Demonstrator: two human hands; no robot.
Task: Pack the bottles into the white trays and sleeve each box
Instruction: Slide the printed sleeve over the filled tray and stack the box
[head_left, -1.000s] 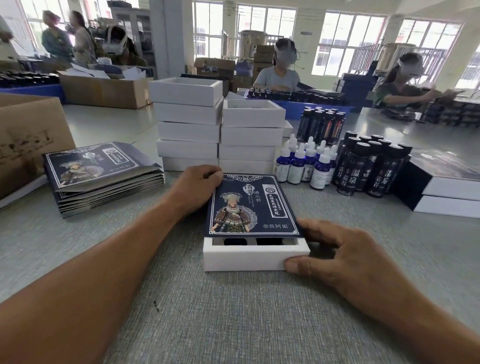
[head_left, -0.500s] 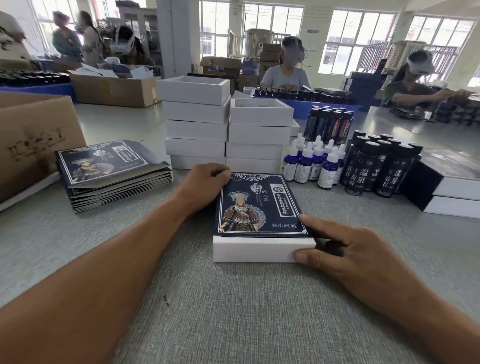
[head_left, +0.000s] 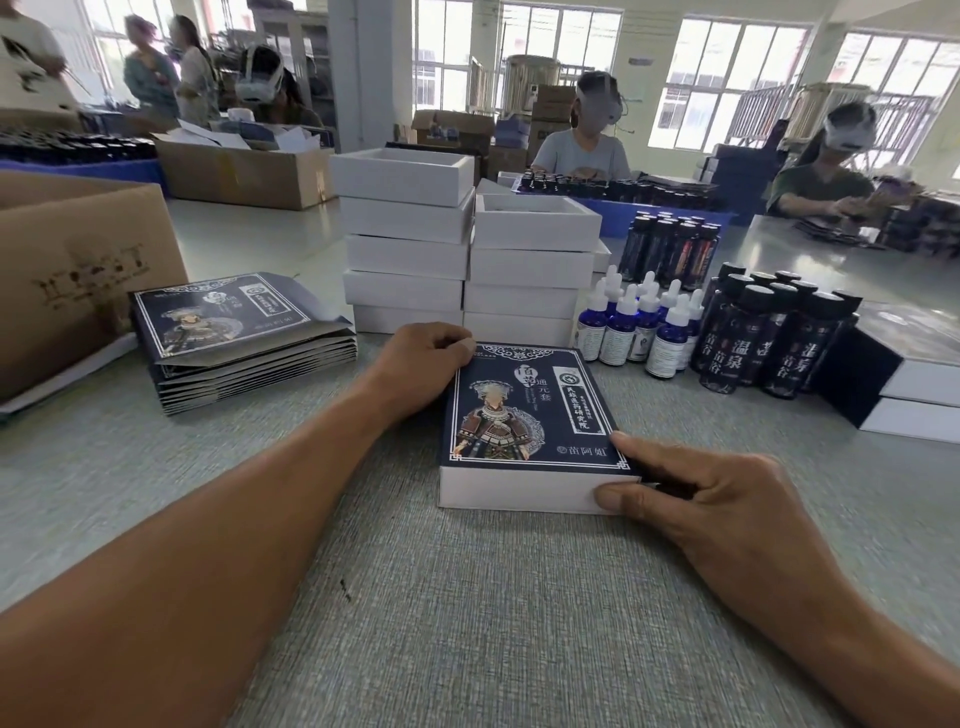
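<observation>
A white tray (head_left: 514, 491) lies on the table in front of me, covered by a dark blue printed sleeve (head_left: 524, 410); only the tray's near end wall shows. My left hand (head_left: 421, 366) grips the sleeve's far left corner with curled fingers. My right hand (head_left: 711, 506) holds the near right corner, thumb on the tray's end wall and forefinger on the sleeve's edge. Small blue dropper bottles (head_left: 631, 325) and tall dark bottles (head_left: 769, 340) stand behind to the right. Two stacks of empty white trays (head_left: 462, 260) rise behind the box.
A pile of flat blue sleeves (head_left: 234, 338) lies at the left, beside a brown carton (head_left: 72, 280). Finished sleeved boxes (head_left: 904, 379) are stacked at the far right. More dark bottles (head_left: 670, 252) stand further back. Other people work at neighbouring tables.
The sleeve has slid toward me over the tray until it covers the open near end, hiding the bottles inside. Both hands stayed at their corners.
</observation>
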